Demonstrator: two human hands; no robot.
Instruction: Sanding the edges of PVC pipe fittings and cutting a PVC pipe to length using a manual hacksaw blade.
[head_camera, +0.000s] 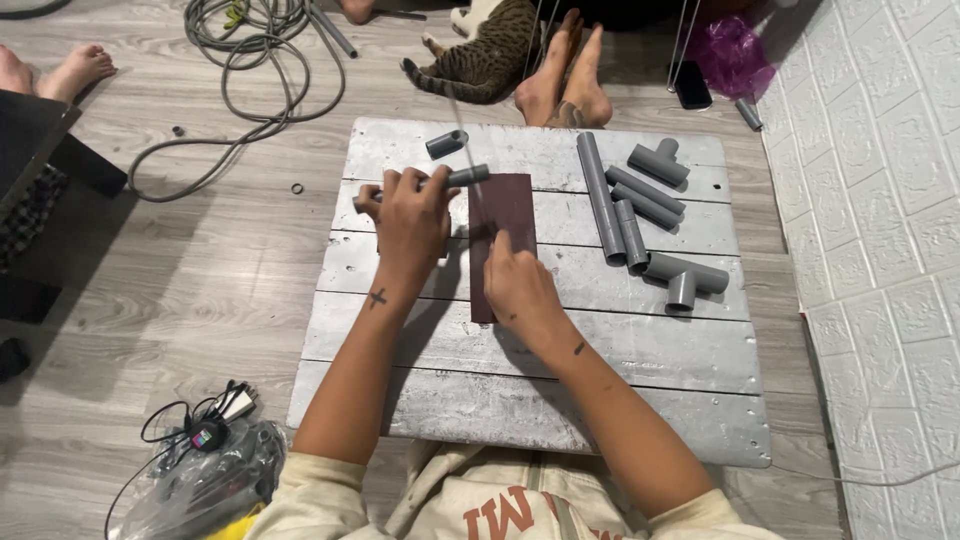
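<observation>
Grey pipe piece (440, 183) clenched in left hand (412, 222) above sandpaper sheet (503, 230); sheet pressed flat on bench (620, 350) by right hand (517, 282), nothing grasped.

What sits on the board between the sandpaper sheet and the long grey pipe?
Nothing: in the head view, only bare silver-painted wooden board lies between the dark brown sandpaper sheet and the long grey plastic pipe.

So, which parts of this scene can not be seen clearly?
Head view only:
- Middle of the grey pipe: covered by the left hand.
- Sandpaper sheet: lower part hidden under the right hand.
- Cat: head cut off by the top edge.
- Plastic bag: contents too unclear to tell.
</observation>
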